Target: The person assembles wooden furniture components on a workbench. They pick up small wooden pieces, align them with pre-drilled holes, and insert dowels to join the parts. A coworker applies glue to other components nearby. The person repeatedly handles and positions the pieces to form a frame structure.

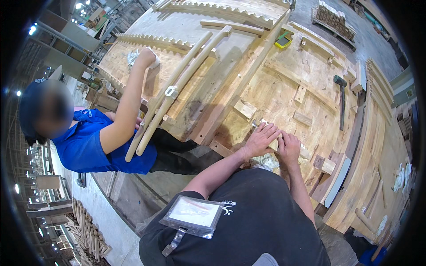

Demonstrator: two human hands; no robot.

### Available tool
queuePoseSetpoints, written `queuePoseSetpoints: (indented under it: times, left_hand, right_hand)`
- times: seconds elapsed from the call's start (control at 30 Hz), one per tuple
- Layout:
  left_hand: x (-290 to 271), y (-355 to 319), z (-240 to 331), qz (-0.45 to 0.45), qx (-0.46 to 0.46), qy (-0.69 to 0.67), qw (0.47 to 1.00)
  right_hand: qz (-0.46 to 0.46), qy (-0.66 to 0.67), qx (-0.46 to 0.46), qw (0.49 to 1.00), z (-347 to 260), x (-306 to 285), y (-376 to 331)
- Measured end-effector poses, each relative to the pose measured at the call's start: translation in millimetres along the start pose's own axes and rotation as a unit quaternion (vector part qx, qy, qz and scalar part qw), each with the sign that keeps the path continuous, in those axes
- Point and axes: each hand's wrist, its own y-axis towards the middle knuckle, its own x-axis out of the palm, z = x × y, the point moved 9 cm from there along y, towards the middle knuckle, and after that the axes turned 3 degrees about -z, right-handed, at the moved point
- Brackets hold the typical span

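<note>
My left hand is closed over a small pale wooden piece, low over the workbench board. Its fingers lie together and hide most of the piece. Close beside it, my right hand curls its fingers onto the same piece from the right. Just past my left fingertips is a small metal part, too covered to name. A crumpled white cloth lies under my wrists, against the bench's near side. Beyond my left hand a wooden block sits on the board.
A mallet lies at the right, and a yellow-green device at the far edge. Wooden strips are fixed to the board. On the left, a co-worker in a blue shirt wipes at another bench beside long curved wooden rails.
</note>
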Motion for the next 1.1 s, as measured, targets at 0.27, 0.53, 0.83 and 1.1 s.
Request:
queuePoseSetpoints:
  times: [0.27, 0.53, 0.83, 1.1]
  left_hand:
    - [2.7, 0.0, -0.9, -0.007, 0.0, 0.004, 1.0]
    - [-0.9, -0.5, -0.6, 0.001, 0.003, -0.007, 1.0]
    - [-2.2, -3.2, -1.2, 0.004, -0.002, -0.014, 1.0]
    - [-0.2, -3.8, -2.6, 0.013, 0.002, -0.013, 1.0]
  right_hand:
    - [-0.003, 0.01, 0.005, 1.0, -1.3, -2.4, 0.0]
    - [0.003, 0.006, -0.001, 1.0, -0.7, -3.2, 0.5]
    - [0.015, 0.005, -0.011, 1.0, -2.6, -3.2, 0.5]
    - [0.017, 0.0, -0.013, 1.0, -4.6, -4.4, 0.7]
